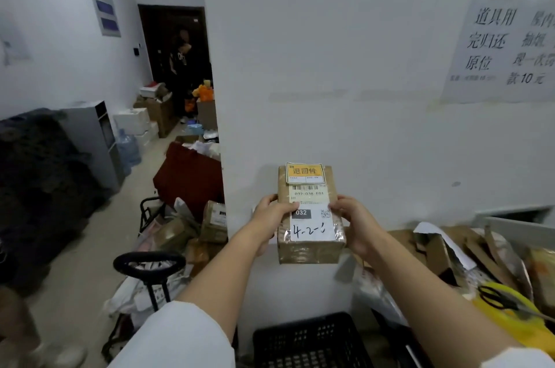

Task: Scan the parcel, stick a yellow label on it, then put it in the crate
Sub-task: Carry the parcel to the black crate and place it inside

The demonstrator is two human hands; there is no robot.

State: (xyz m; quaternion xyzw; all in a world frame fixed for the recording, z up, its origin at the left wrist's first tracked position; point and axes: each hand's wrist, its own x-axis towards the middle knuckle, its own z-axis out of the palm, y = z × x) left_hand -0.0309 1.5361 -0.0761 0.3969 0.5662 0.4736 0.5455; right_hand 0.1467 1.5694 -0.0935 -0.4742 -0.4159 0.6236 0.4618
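A brown cardboard parcel (310, 250) wrapped in clear tape is held up in front of the white wall. My left hand (270, 217) grips its left side and my right hand (356, 223) grips its right side. A yellow label (305, 173) with dark characters sits on the parcel's far end, its top edge past the box. Below it lies a white shipping label (312, 217) with a barcode, "032" and handwritten numbers. A black perforated crate (312, 340) stands on the floor right under the parcel.
A table (399, 237) at right carries torn cardboard, packaging, a yellow bag and black-handled scissors (498, 298). On the left floor lie several parcels (214, 220), a hand trolley (150, 265) and a red box. A person stands in the far doorway (180, 67).
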